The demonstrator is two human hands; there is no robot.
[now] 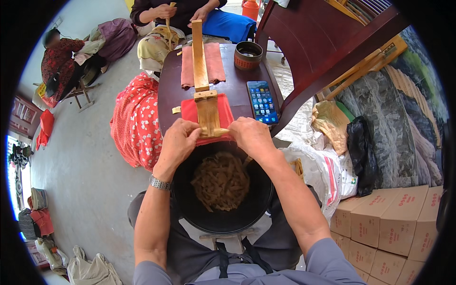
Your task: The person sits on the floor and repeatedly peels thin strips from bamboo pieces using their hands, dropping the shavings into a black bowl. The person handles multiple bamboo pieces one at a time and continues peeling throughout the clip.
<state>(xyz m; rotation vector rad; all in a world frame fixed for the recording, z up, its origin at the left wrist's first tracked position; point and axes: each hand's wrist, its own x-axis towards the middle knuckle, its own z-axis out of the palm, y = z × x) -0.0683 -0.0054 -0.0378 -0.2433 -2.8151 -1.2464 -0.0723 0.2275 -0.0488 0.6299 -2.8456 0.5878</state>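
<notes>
A pale yellowish strip lies across the near end of a wooden block on a dark red table. My left hand pinches at its left end, fingers at the block's edge. At the right end, my right hand holds the strip between closed fingertips. The block rests on a red cloth. A longer wooden bar stands out behind it, over a pink cloth. Below my hands, a black tub contains many brownish strips. A small pale piece lies left of the red cloth.
A smartphone and a dark cup are on the table's right side. Across it sits a person holding a strip; another person sits far left. A wooden chair, white sacks and cardboard boxes stand to the right.
</notes>
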